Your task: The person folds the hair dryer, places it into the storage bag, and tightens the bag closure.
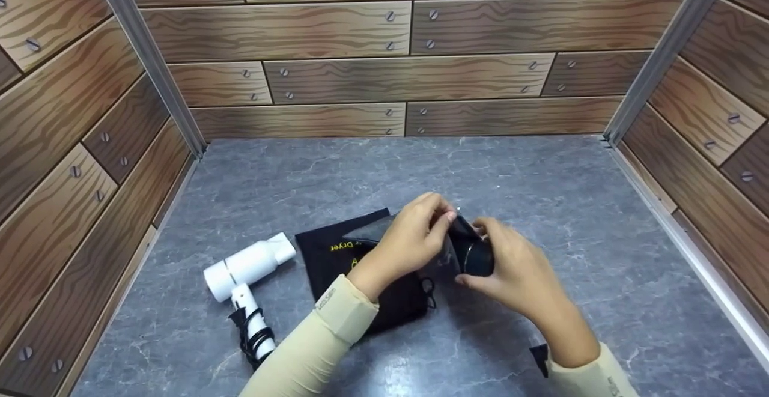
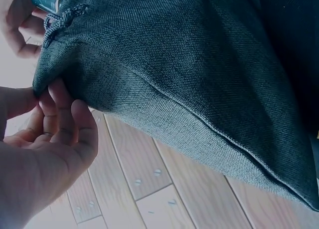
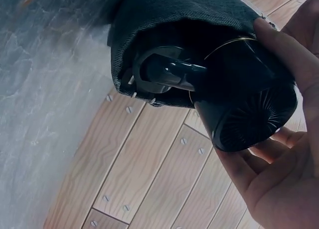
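A black hair dryer sticks out of the mouth of a dark cloth drawstring bag; its vented end and folded handle show in the right wrist view. My right hand grips the dryer's round body, thumb on one side and fingers on the other. With curled fingertips, my left hand pinches the bag's edge near the opening, beside a knotted cord. Both hands are raised above the table. How far the dryer reaches inside the bag is hidden by the cloth.
Left of the hands lies a white hair dryer with a black cord wound round its handle. A second black bag with yellow lettering lies flat beneath my left arm. Wood-patterned walls enclose the grey marbled table.
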Demonstrator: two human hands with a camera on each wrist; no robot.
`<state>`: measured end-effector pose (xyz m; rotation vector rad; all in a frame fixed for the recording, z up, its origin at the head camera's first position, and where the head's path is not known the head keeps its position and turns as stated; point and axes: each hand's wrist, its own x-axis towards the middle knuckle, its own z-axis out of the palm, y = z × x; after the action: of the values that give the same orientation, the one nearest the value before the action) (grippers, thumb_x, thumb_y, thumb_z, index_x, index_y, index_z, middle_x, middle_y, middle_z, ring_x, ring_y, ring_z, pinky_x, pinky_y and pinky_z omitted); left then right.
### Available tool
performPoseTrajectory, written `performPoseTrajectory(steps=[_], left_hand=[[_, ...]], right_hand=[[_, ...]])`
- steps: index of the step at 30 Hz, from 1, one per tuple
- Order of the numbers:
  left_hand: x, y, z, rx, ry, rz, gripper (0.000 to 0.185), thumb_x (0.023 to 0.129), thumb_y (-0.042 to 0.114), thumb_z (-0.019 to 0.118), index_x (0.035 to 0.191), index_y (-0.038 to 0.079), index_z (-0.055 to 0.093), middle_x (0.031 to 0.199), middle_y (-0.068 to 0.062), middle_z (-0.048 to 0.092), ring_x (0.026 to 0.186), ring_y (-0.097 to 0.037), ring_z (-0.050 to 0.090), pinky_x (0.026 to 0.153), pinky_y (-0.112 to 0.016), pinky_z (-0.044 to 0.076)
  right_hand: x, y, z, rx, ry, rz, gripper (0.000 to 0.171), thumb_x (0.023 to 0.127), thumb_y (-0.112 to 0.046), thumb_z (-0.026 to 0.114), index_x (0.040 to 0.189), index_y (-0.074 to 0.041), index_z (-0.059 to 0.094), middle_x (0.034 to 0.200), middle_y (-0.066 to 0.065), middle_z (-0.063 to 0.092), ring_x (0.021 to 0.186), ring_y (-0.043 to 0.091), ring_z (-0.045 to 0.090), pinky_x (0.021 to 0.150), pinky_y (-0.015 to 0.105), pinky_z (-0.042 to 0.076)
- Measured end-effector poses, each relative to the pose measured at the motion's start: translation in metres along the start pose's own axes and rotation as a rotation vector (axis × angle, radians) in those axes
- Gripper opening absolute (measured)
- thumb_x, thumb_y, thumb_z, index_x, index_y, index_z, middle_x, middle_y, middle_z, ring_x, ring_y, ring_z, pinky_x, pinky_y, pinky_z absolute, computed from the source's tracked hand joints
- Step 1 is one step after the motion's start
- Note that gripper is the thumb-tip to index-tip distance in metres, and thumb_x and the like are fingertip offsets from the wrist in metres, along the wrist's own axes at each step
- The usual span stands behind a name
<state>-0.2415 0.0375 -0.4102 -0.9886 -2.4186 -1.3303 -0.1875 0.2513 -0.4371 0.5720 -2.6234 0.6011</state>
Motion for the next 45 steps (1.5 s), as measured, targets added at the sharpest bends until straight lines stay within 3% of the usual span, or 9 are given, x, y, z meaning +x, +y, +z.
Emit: performPoseTrajectory(steps=[5,9,13,19,23,28,33,39,45], left_hand=[[-0.001,0.000,0.000,0.006,0.009,0.000,0.008,0.107,0.011,0.061,0.107,0.007,0.068,0.105,-0.002,0.070,0.093,-0.011,0.062,0.085,-0.024,0.054],[-0.002,-0.001,0.000,0.016,0.021,0.006,0.009,0.107,0.011,0.060,0.109,0.008,0.069,0.105,-0.002,0.070,0.093,-0.011,0.062,0.084,-0.023,0.053],[-0.002,-0.002,0.000,0.024,0.024,0.021,0.010,0.107,0.010,0.060,0.110,0.006,0.069,0.105,-0.003,0.070,0.092,-0.012,0.062,0.083,-0.024,0.052],[-0.002,-0.003,-0.001,0.016,0.035,0.033,0.010,0.107,0.008,0.060,0.109,0.004,0.068,0.103,-0.005,0.069,0.091,-0.014,0.060,0.082,-0.025,0.052],[-0.002,-0.002,0.000,0.003,0.037,0.045,0.008,0.106,0.006,0.060,0.107,0.004,0.068,0.102,-0.005,0.068,0.090,-0.013,0.059,0.081,-0.024,0.051],[-0.004,0.002,0.002,-0.029,0.032,0.061,0.008,0.107,0.006,0.059,0.107,0.003,0.067,0.101,-0.007,0.067,0.089,-0.013,0.058,0.080,-0.023,0.050],[-0.006,0.006,0.004,-0.070,0.018,0.061,0.008,0.107,0.006,0.059,0.106,0.003,0.067,0.100,-0.007,0.067,0.089,-0.013,0.057,0.081,-0.023,0.050],[-0.008,0.008,0.006,-0.081,0.010,0.057,0.008,0.107,0.007,0.059,0.105,0.005,0.067,0.102,-0.005,0.068,0.090,-0.011,0.058,0.082,-0.022,0.050],[-0.008,0.011,0.007,-0.080,-0.011,0.069,0.009,0.108,0.010,0.059,0.104,0.007,0.067,0.103,-0.002,0.068,0.090,-0.007,0.057,0.082,-0.019,0.050]], right_hand=[[-0.002,0.002,0.002,0.085,-0.030,0.002,0.097,0.066,-0.036,0.102,0.146,-0.007,0.057,0.132,0.014,0.071,0.117,0.030,0.070,0.102,0.052,0.058],[-0.005,0.007,0.003,0.190,-0.072,0.012,0.100,0.066,-0.043,0.101,0.150,-0.011,0.056,0.133,0.008,0.071,0.118,0.027,0.069,0.101,0.050,0.058],[-0.008,0.020,0.005,0.356,-0.149,-0.007,0.104,0.069,-0.046,0.100,0.156,-0.015,0.051,0.140,0.003,0.068,0.122,0.027,0.069,0.101,0.053,0.058],[-0.008,0.038,0.012,0.583,-0.276,0.007,0.106,0.076,-0.037,0.097,0.164,-0.016,0.040,0.156,0.007,0.057,0.138,0.037,0.060,0.112,0.063,0.048],[-0.005,0.040,0.016,0.584,-0.318,0.010,0.108,0.077,-0.040,0.096,0.165,-0.021,0.037,0.162,0.007,0.051,0.143,0.036,0.056,0.115,0.062,0.046],[-0.001,0.036,0.017,0.582,-0.308,-0.038,0.097,0.079,-0.038,0.096,0.160,-0.021,0.046,0.156,0.001,0.057,0.143,0.026,0.057,0.116,0.052,0.049],[0.000,0.033,0.017,0.615,-0.264,-0.028,0.077,0.081,-0.031,0.095,0.148,-0.018,0.060,0.144,0.000,0.066,0.133,0.024,0.065,0.113,0.042,0.052],[0.003,0.030,0.018,0.643,-0.223,0.000,0.066,0.081,-0.029,0.094,0.138,-0.015,0.065,0.134,0.002,0.069,0.113,0.023,0.075,0.102,0.038,0.060],[0.006,0.029,0.022,0.566,-0.107,-0.020,0.051,0.079,-0.023,0.095,0.123,-0.017,0.070,0.119,-0.002,0.072,0.100,0.018,0.076,0.090,0.030,0.064]])
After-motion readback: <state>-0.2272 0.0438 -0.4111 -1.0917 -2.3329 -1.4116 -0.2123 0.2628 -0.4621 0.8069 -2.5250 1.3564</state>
